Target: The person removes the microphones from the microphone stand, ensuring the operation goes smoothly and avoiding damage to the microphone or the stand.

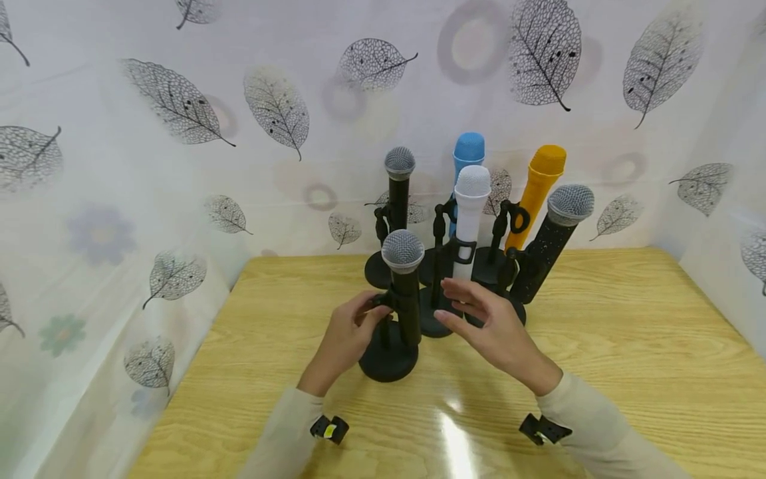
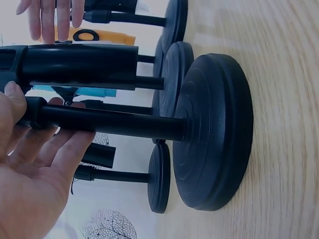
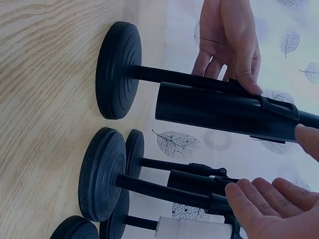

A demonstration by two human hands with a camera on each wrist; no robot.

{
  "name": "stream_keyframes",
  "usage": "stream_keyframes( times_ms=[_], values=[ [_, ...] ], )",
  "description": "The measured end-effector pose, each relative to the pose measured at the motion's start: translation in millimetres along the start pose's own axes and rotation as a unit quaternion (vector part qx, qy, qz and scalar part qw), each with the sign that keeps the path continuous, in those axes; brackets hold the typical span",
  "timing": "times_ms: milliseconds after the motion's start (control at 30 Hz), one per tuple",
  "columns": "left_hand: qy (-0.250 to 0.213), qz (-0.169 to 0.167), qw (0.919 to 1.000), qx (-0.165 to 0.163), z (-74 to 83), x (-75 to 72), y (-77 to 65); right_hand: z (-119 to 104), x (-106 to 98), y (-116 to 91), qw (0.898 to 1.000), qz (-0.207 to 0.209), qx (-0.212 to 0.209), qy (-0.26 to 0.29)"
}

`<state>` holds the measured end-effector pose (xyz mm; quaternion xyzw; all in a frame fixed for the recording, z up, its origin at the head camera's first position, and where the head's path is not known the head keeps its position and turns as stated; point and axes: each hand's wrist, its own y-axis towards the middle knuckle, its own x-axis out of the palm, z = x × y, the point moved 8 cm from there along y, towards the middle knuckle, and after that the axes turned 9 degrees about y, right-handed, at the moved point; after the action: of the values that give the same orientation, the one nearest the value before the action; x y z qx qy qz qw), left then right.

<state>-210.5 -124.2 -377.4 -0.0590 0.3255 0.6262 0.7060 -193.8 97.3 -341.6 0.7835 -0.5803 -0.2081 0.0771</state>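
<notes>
The nearest black microphone (image 1: 409, 306), with a silver mesh head, sits in the clip of a black round-based microphone stand (image 1: 387, 359) on the table. My left hand (image 1: 354, 326) pinches that stand near the top of its post, thumb on the clip side and fingers behind, as the left wrist view shows. To the right of this microphone is my right hand (image 1: 487, 322), its fingers extended and holding nothing. Its fingertips overlap the lower end of a white microphone (image 1: 471, 219) in the head view. In the right wrist view the right palm (image 3: 279, 214) faces the black microphone.
Behind stand a smaller black microphone (image 1: 399, 196), a blue microphone (image 1: 469, 150) and a yellow microphone (image 1: 541, 183), all in stands. A speckled black microphone (image 1: 550, 243) leans at the right. Leaf-patterned cloth (image 1: 275, 113) hangs behind the wooden table (image 1: 628, 346).
</notes>
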Motion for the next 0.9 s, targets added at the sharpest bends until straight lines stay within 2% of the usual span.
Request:
stream_keyframes(
  times_ms=[200,400,900],
  values=[
    [0.006,-0.019,0.9998,0.001,3.8,3.6,-2.2,-4,-1,0,1.000,0.000,-0.003,0.006],
    [0.010,-0.021,0.9997,0.009,7.6,7.0,-4.8,-8,-2,0,1.000,-0.003,-0.003,0.009],
    [-0.017,-0.029,0.9990,0.029,18.8,19.9,-7.4,-21,-2,2,1.000,-0.002,-0.020,0.018]
  ],
)
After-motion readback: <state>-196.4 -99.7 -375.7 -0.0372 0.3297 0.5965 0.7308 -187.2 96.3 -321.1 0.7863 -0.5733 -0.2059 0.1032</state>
